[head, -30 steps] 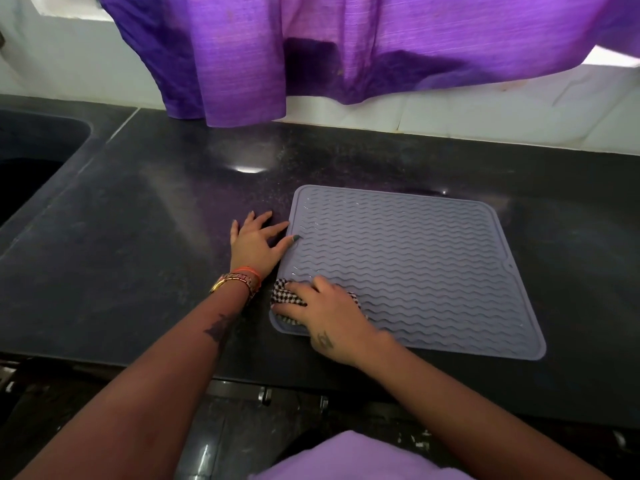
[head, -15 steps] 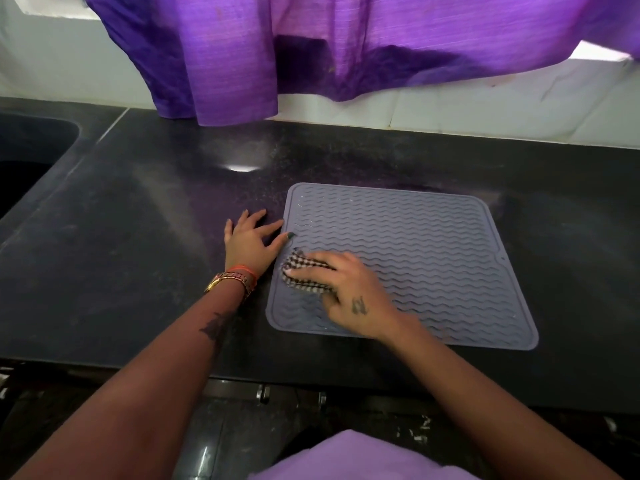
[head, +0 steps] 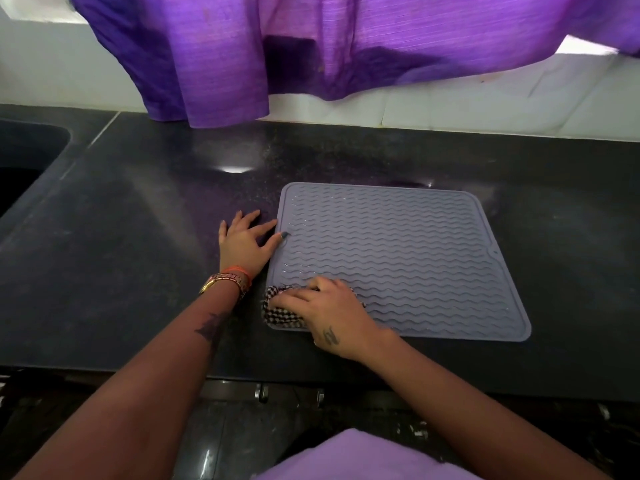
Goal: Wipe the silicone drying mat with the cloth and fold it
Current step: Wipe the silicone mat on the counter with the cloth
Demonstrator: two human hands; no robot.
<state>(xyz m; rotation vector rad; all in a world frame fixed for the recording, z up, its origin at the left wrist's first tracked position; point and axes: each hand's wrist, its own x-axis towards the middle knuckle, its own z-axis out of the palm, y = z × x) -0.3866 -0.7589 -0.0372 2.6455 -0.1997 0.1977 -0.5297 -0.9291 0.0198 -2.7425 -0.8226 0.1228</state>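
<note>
The mat (head: 398, 258) lies flat on the worktop (head: 121, 254). The left hand (head: 244, 242) rests flat and released, thumb on the mat's edge. The right hand (head: 325, 310) grasps the cloth (head: 280, 311) at the mat's near-left corner.

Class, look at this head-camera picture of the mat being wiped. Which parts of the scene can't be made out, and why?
Head view only:
- Cloth: mostly hidden under the right hand; its full size is unknown.
- Mat: its near left corner is covered by the cloth and hand.
- Sink: cut off by the left edge.
- Left hand: whether the thumb presses the mat is unclear.
</note>
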